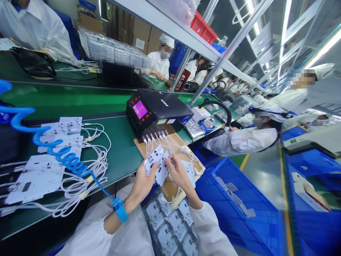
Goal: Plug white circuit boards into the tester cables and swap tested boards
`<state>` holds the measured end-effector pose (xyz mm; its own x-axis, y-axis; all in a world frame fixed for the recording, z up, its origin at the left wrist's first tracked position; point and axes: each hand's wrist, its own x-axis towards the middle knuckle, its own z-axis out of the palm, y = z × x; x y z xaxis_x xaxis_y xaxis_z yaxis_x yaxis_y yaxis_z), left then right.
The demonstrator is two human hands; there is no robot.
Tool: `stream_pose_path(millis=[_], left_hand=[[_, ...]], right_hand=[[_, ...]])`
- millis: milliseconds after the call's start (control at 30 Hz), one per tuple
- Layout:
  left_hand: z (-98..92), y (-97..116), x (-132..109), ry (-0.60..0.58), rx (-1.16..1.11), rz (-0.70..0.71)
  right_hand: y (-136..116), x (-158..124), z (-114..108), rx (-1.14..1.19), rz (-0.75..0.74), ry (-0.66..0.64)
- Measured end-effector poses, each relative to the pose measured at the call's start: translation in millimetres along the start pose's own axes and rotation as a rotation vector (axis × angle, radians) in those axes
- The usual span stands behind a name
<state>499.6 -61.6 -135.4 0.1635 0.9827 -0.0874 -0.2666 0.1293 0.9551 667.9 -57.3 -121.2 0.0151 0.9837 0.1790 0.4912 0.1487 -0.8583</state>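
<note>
My left hand [144, 180] grips a white circuit board [153, 158] between thumb and fingers, above a brown board [170, 188] at the bench edge. My right hand [176, 171] is closed in a pinch at the right edge of a white board piece [161, 173] beside it; whether the two pieces are one cannot be made out. White cables [151, 144] run from here to the front of a black tester [157, 106] with a lit pink screen. Another white board [189, 172] lies beneath my right hand. A blue wrist strap [120, 210] circles my left wrist.
A blue coiled cord [66, 160] stretches across the left. White boards [37, 177] and looped white cables [85, 181] lie on the green bench. Below my hands sits a tray of boards [170, 231]. A blue bin [239, 209] stands at right, near a seated co-worker [239, 140].
</note>
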Motion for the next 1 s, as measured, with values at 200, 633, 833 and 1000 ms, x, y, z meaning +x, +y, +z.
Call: stream_pose_path(millis=[200, 633, 833, 1000], left_hand=[[5.1, -5, -1, -0.041, -0.028, -0.002], [5.3, -12, -5, -0.08, 0.147, 0.089], [6.6, -4, -5, -0.043, 0.171, 0.144], [3.0, 8, -3, -0.043, 0.108, 0.147]], right_hand=[[-2, 4, 1, -0.048, 0.018, 0.005], [-6, 10, -19, -0.245, -0.016, -0.251], [-6, 3, -34, -0.107, -0.153, -0.265], [16, -19, -38, -0.412, -0.351, -0.099]])
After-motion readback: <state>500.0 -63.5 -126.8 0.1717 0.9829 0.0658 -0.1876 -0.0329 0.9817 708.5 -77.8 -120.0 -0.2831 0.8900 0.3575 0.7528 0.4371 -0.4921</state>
